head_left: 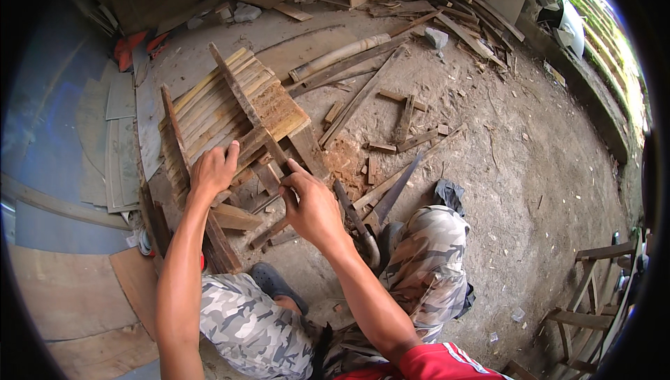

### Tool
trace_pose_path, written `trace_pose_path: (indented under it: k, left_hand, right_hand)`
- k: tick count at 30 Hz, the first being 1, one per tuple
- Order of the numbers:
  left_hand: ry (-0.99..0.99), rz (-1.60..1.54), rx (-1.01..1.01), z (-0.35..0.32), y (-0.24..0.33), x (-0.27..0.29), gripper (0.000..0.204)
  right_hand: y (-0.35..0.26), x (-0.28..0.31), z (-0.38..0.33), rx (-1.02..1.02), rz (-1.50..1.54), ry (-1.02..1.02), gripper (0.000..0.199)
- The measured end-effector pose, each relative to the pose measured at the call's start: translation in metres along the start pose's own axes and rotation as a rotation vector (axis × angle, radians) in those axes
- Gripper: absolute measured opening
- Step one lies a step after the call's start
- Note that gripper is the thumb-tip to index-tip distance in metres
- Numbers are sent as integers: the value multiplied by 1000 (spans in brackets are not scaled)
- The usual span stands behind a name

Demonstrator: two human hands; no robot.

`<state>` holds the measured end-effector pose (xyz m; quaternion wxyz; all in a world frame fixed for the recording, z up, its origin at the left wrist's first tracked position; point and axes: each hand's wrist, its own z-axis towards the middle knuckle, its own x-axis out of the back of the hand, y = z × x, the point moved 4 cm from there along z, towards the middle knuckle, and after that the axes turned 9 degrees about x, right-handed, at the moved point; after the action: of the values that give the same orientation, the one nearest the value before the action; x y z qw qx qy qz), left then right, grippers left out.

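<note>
A wooden frame with two long, dark rails, the right rail [237, 92] and the left rail [178, 132], lies over a low slatted wooden bench [220, 111]. A short crosspiece [252, 144] spans between them. My left hand [213, 169] is closed around the frame where the crosspiece nears the left rail; its fingertips are hidden. At the near end of the right rail, my right hand [314, 209] pinches the wood between thumb and fingers. A handsaw [398, 190] leans beside my right knee, its handle hidden. Next to it is a dark tool with a curved end [357, 219].
Wood offcuts [408, 118] and long strips [363, 97] lie on the dirt floor right of the bench. Farther back is a heap of scrap boards [467, 10]. Plywood sheets [66, 289] are at the left, and a wooden ladder-like frame [590, 317] stands at the lower right.
</note>
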<state>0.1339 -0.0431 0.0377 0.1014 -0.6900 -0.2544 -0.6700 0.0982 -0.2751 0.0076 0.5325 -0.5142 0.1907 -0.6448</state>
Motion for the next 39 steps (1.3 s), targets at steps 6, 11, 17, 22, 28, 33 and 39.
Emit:
trace_pose_path:
  k: [6, 11, 17, 22, 28, 33, 39]
  left_hand:
    - [59, -24, -37, -3, -5, 2, 67]
    - [16, 4, -22, -5, 2, 4, 69]
    - [17, -33, -29, -2, 2, 1, 70]
    - [22, -42, -25, -2, -1, -1, 68]
    - [27, -39, -32, 0, -5, -7, 67]
    - [-14, -24, -15, 0, -6, -6, 68]
    - [-19, -30, -24, 0, -4, -5, 68]
  right_hand:
    - [-37, -8, -8, -51, 338, 160, 7]
    - [-11, -101, -22, -780, 1336, 169, 16]
    - [37, -158, 13, -953, 1807, 608, 26]
    - [38, -171, 32, -1030, 1880, 669, 9]
    - [41, -179, 41, -999, 1983, 656, 12]
    - [31, -170, 43, -956, 2068, 550, 14]
    - [26, -164, 42, -1006, 2050, 533, 17]
